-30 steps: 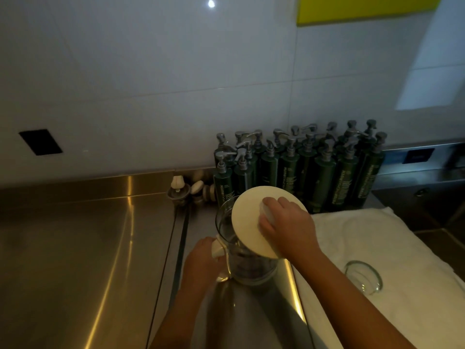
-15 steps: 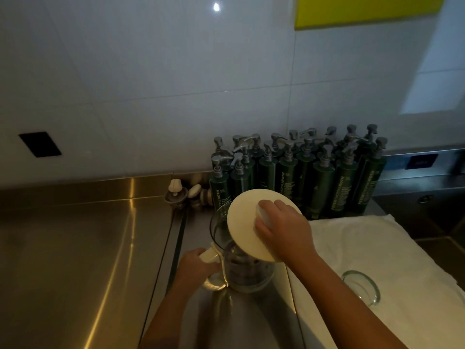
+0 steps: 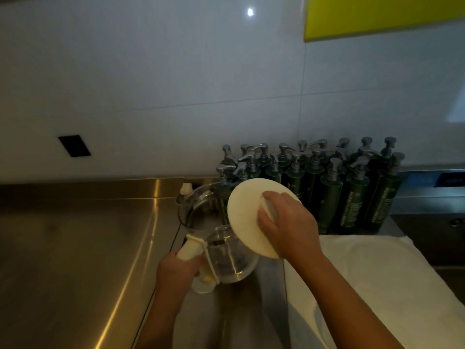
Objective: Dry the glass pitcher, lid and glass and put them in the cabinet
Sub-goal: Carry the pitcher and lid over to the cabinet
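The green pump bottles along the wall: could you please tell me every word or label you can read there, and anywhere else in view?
"PETERTHOMASROTH": pale capitals running up the front right green pump bottles.
Smaller print beside it: too blurred to read.
Bottles farther left: labels too dark and small to read.
On the glass pitcher, lid and white towel: no text visible.

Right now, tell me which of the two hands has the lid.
The right hand grips the round white lid by its knob, tilted over the glass pitcher; the left hand holds the pitcher's handle instead.
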Demonstrator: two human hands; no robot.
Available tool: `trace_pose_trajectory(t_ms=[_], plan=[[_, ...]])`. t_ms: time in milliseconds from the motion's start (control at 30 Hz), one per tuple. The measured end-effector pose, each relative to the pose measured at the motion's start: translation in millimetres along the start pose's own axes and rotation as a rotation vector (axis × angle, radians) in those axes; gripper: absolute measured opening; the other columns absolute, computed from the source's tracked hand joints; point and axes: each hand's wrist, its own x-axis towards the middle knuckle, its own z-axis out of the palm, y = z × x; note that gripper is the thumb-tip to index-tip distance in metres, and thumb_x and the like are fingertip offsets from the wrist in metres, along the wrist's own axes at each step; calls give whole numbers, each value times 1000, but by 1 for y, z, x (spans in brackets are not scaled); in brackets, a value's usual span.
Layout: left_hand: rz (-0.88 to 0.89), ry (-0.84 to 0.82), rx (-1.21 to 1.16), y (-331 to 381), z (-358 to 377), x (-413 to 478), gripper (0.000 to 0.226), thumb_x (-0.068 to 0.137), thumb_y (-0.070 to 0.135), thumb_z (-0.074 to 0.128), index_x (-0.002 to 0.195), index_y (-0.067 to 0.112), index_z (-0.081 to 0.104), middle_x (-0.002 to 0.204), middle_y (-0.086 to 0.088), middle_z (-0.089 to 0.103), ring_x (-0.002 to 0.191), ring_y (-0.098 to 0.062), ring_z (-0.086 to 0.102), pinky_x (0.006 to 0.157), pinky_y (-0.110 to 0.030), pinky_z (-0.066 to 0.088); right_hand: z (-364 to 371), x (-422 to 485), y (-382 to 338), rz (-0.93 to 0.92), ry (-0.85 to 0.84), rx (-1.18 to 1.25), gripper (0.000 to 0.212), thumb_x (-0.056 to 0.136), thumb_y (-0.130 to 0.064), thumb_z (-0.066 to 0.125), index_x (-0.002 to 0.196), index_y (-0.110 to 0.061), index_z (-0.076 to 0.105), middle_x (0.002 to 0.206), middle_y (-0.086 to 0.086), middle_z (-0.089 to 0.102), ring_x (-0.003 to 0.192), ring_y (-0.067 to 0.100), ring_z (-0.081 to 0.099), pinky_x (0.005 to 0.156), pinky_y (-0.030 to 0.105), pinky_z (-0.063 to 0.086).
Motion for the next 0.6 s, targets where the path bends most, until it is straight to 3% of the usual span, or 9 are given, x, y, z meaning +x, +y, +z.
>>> trace_pose_trajectory(t_ms=[133, 267, 333, 400, 500, 600], plan=[[-3, 89, -22, 13, -20, -25, 27, 72, 3, 74, 94, 8, 58, 72, -12, 61, 60, -22, 56, 51, -27, 40, -12, 7, -10, -49, -14, 90, 35, 84, -24, 65, 115, -9, 62, 99, 10, 67, 81, 23, 63, 67, 24, 37], [-15, 165, -39, 17, -38, -53, 23, 75, 4, 71, 70, 15, 51, 69, -13, 58, 62, -25, 54, 65, -35, 45, -17, 10, -23, -101, -103, 191, 42, 91, -33, 53, 130, -17, 51, 122, 5, 58, 103, 20, 55, 78, 22, 32], [-42, 219, -71, 16, -46, -65, 26, 75, 2, 70, 69, 15, 49, 68, -12, 57, 60, -23, 53, 61, -32, 44, -17, 9, -30, -127, -148, 237, 43, 91, -34, 52, 131, -18, 49, 125, 5, 57, 106, 19, 54, 80, 22, 32], [-67, 273, -93, 14, -55, -75, 21, 76, 2, 70, 81, 11, 52, 70, -10, 57, 59, -20, 53, 54, -27, 42, -16, 6, -38, -157, -191, 282, 43, 91, -33, 53, 132, -18, 49, 126, 5, 57, 107, 20, 54, 82, 24, 34], [-115, 344, -104, 3, -72, -85, 42, 75, 7, 73, 113, 6, 55, 83, -10, 58, 70, -22, 57, 61, -32, 46, -15, -1, -51, -214, -242, 360, 42, 91, -31, 54, 130, -17, 51, 126, 7, 57, 108, 22, 54, 85, 28, 39], [-149, 451, -84, -6, -91, -99, 44, 76, 11, 72, 114, 1, 55, 86, -14, 59, 75, -24, 56, 65, -34, 44, -12, -9, -67, -268, -298, 418, 43, 91, -31, 55, 131, -16, 50, 125, 7, 56, 109, 23, 54, 89, 33, 41]])
